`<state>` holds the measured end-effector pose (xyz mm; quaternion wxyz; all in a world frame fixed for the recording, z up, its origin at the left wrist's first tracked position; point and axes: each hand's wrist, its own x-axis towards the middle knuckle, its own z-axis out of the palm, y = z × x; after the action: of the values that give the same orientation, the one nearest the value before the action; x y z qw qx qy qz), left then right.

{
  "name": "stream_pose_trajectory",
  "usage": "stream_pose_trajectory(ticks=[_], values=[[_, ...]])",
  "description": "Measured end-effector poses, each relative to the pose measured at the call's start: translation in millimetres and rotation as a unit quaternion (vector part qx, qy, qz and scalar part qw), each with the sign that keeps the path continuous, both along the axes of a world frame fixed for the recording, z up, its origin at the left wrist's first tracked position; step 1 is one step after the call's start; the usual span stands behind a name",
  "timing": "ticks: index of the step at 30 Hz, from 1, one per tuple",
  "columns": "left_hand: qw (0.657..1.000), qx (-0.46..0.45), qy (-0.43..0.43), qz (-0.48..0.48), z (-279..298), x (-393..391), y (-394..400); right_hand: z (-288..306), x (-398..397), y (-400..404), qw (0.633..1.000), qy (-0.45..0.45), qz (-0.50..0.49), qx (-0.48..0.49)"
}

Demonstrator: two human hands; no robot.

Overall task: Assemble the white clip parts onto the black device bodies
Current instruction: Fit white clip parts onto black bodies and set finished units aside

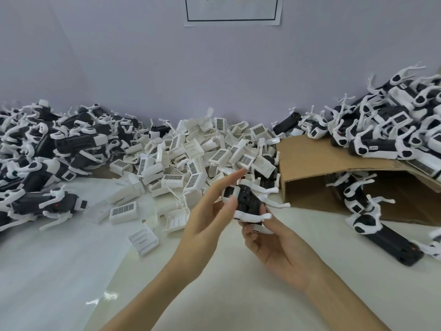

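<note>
A black device body [248, 201] with white arms is held above the white table at centre. My right hand [274, 244] grips it from below, fingers curled around its lower end. My left hand [210, 211] touches its left side with the thumb, while the index finger points straight out over the pile of white clip parts [202, 149]. The pile lies just behind the hands, against the wall.
A heap of black bodies with white arms [47, 149] fills the left side. Another heap [386, 130] lies on a bent cardboard sheet [307, 158] at right, with more bodies [381, 232] on the table below it. Loose clips [143, 238] lie in front.
</note>
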<state>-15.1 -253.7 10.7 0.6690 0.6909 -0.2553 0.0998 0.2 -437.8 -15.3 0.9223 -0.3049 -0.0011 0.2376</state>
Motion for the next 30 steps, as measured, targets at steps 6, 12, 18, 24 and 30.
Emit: stream_pose_trajectory(ticks=[6, 12, 18, 24, 30], values=[[0.978, -0.159, 0.131, 0.02, -4, 8, -3, 2, 2, 3, 0.969, -0.091, -0.132, -0.185], [0.972, -0.067, 0.225, 0.015, -10, 11, -1, 3, -1, 2, 0.844, -0.195, -0.31, -0.391], [0.983, 0.04, 0.177, 0.014, -18, 17, -3, 8, -1, -5, 0.877, -0.178, -0.294, -0.337], [0.96, -0.052, 0.253, -0.112, -15, 15, 3, 12, -2, -5, 0.892, -0.224, -0.189, -0.344], [0.976, 0.055, 0.212, 0.009, -12, 9, -6, 6, -1, 1, 0.838, -0.288, -0.24, -0.396]])
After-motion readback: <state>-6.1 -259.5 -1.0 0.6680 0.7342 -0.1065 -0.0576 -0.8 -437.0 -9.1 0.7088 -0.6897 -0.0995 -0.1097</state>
